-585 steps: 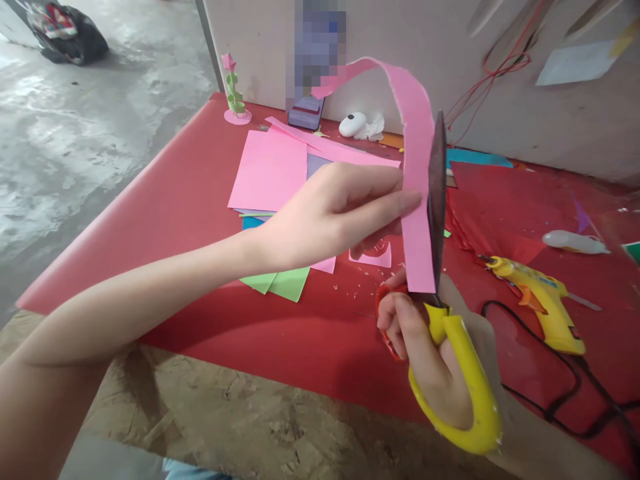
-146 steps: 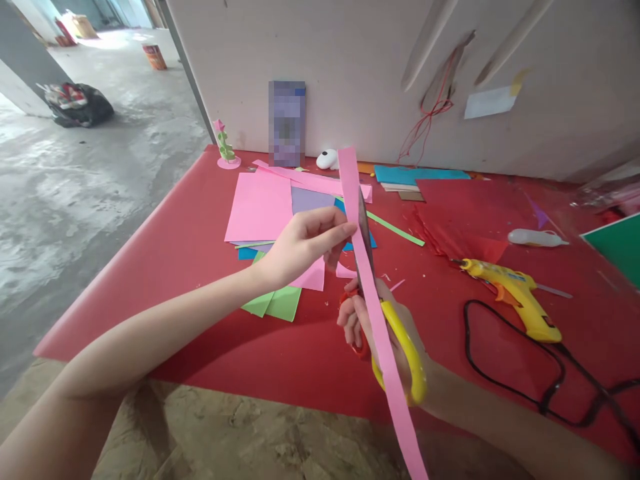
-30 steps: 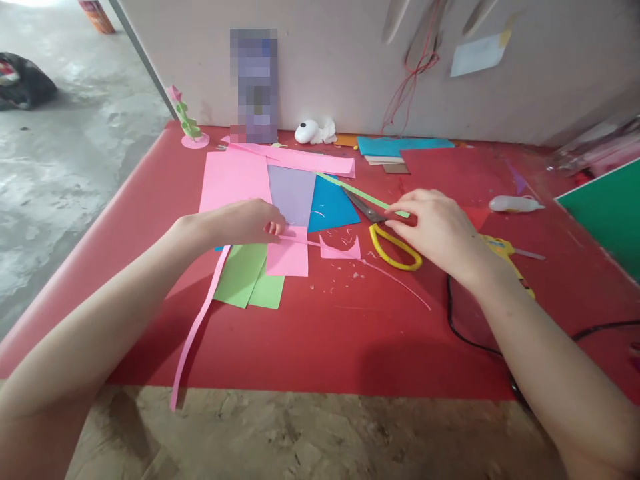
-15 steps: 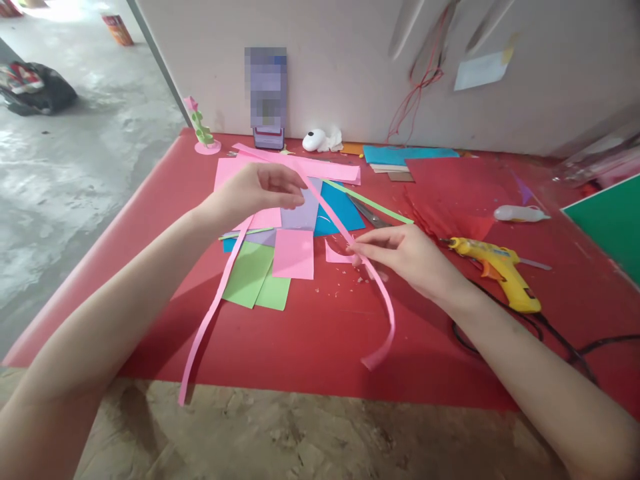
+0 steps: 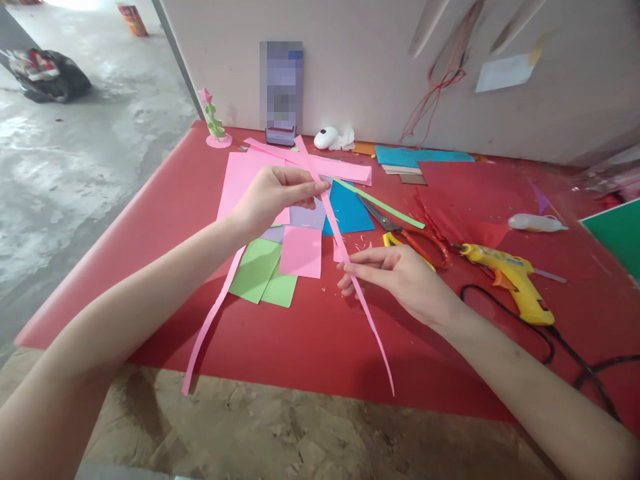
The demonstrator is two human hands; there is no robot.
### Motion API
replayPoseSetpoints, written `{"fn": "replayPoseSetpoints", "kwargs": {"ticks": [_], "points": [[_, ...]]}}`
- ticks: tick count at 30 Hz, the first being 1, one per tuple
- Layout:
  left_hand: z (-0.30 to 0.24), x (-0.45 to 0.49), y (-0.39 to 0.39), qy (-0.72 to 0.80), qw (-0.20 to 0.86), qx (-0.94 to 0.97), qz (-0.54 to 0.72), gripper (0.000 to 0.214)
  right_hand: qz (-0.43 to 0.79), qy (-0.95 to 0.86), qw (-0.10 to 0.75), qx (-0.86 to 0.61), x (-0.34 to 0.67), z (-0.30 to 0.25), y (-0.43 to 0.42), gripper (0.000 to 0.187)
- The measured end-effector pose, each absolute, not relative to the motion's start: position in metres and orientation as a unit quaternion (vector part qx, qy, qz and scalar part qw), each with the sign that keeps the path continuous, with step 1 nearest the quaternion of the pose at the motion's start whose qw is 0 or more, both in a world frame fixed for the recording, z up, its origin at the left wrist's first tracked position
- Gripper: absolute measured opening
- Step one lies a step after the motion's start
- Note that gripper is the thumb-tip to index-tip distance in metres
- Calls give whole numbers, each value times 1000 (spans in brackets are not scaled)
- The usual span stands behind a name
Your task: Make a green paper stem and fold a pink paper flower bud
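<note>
Red-covered table [image 5: 165, 220] against a pale wall [image 5: 360, 60] — grey concrete floor [image 5: 75, 167].

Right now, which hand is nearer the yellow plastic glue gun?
Right. The right hand is just left of the glue gun; the left hand is farther left, over pink paper.

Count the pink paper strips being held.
2: one strip hangs below left hand; second strip runs from left fingers through right hand. Others may be hidden.

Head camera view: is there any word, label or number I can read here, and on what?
No text can be read.
Tall box at the back: blurred out.
Can, far corner: too small.
Pinned paper: no writing shows.
Pink strip between left hand and right hand: plain.
</note>
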State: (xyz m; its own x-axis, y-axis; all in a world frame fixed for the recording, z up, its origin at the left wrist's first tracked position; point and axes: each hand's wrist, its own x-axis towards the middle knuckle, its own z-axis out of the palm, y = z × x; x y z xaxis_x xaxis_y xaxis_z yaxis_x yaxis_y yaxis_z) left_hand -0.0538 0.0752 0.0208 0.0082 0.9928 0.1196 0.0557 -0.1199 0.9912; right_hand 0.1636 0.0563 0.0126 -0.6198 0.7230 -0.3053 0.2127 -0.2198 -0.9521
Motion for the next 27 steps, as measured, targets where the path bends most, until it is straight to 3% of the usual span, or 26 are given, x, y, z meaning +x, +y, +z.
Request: {"fn": "replayPoseSetpoints", "kwargs": {"ticks": [9, 20, 27], "points": [[26, -90, 90, 529, 386, 512, 557, 25, 731, -528, 142, -408, 160, -1, 54, 36], [29, -106, 91, 567, 377, 504, 532, 39, 743, -517, 100, -414, 160, -4, 53, 35], [29, -115, 92, 577, 376, 486, 539, 34, 745, -512, 84, -419, 159, -3, 52, 38]]}}
